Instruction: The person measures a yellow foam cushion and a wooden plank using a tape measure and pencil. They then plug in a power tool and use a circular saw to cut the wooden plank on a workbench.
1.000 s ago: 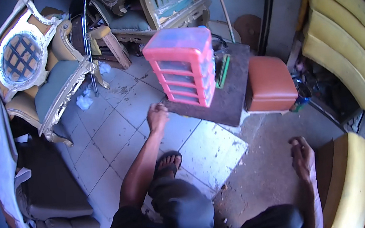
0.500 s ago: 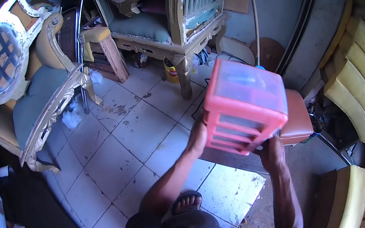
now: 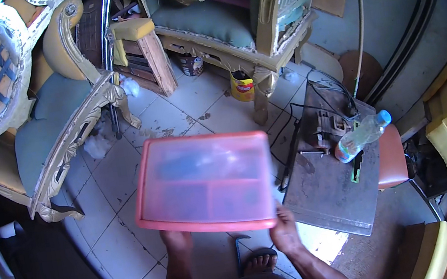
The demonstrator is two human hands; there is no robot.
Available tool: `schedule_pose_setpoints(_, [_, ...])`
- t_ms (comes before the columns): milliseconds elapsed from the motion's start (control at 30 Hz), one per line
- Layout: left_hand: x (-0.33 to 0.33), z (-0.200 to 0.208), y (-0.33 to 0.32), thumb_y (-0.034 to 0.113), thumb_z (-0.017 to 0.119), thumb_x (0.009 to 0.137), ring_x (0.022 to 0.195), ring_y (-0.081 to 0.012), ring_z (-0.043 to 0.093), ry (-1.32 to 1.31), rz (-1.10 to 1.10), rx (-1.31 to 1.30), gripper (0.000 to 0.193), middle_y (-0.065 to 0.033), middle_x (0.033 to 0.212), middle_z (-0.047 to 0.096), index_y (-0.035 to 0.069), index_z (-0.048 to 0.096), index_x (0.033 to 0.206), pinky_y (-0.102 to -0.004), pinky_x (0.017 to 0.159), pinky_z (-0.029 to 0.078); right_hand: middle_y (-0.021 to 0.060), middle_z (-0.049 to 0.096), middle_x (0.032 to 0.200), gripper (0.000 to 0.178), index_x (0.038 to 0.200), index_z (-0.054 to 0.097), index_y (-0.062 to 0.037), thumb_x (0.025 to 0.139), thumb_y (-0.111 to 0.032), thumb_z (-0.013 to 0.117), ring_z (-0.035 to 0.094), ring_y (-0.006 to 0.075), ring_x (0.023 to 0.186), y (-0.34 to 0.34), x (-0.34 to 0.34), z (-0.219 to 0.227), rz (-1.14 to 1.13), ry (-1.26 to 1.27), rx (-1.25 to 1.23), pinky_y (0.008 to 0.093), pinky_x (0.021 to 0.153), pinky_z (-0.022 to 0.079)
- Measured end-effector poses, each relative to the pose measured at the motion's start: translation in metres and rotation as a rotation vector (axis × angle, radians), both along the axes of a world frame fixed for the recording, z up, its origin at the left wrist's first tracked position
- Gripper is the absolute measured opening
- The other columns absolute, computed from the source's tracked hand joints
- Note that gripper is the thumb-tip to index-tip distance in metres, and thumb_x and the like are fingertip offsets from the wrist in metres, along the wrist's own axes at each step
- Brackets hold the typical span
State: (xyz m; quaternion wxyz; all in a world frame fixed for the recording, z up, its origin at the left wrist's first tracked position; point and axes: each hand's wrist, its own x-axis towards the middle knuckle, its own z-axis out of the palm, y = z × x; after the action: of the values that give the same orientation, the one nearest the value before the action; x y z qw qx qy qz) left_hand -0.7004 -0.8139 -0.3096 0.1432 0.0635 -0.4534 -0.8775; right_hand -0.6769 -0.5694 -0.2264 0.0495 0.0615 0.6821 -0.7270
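Note:
I hold a pink plastic drawer box (image 3: 205,182) up in front of me with both hands, its flat translucent top facing the camera. My left hand (image 3: 176,240) grips its near edge on the left. My right hand (image 3: 285,233) grips the near edge on the right. The box hangs above the tiled floor (image 3: 124,171), over my sandalled foot (image 3: 259,261).
A dark low board (image 3: 331,181) lies to the right with a plastic bottle (image 3: 362,136), a tool and black cables on it, and an orange stool (image 3: 391,158) beside it. Ornate carved chairs (image 3: 55,135) stand left and behind. A yellow can (image 3: 242,86) sits on the floor.
The pink drawer box left the dark board, was tilted up in both hands, and now sits lifted close to me with its top toward the camera. The view shifted left.

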Motion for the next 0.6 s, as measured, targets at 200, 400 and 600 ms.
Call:
schedule_pose_setpoints(200, [0.013, -0.105, -0.064, 0.039, 0.041, 0.104, 0.117, -0.0223, 0.057, -0.272, 0.142, -0.060, 0.047, -0.0083, 0.123, 0.059, 0.004, 0.048, 0.133, -0.0399, 0.098, 0.047, 0.0036, 0.051, 0.143, 0.054, 0.157, 0.028, -0.0195, 0.108, -0.041, 0.038, 0.051, 0.0098, 0.095, -0.065, -0.014, -0.114, 0.163, -0.243, -0.164, 0.0287, 0.089, 0.046])
schedule_pose_setpoints(400, [0.012, -0.173, -0.064, 0.036, 0.045, 0.102, 0.109, -0.0224, 0.061, -0.161, 0.190, -0.132, 0.045, -0.0090, 0.122, 0.059, 0.003, 0.049, 0.133, -0.0370, 0.091, 0.051, 0.0147, 0.047, 0.149, 0.061, 0.156, 0.029, -0.0152, 0.106, -0.050, 0.032, 0.047, 0.0239, 0.132, -0.074, -0.039, -0.162, 0.204, -0.130, 0.041, 0.0345, 0.103, 0.043])
schedule_pose_setpoints(600, [-0.135, -0.203, -0.053, 0.025, 0.042, 0.102, 0.106, -0.0223, 0.062, -0.105, 0.343, -0.042, 0.037, -0.0097, 0.114, 0.064, -0.001, 0.059, 0.121, -0.0374, 0.091, 0.053, 0.0201, 0.064, 0.117, 0.033, 0.130, 0.055, -0.0009, 0.101, -0.014, 0.049, 0.068, 0.0304, 0.097, -0.087, -0.087, -0.117, -0.158, 0.145, 0.576, 0.0395, 0.088, 0.053])
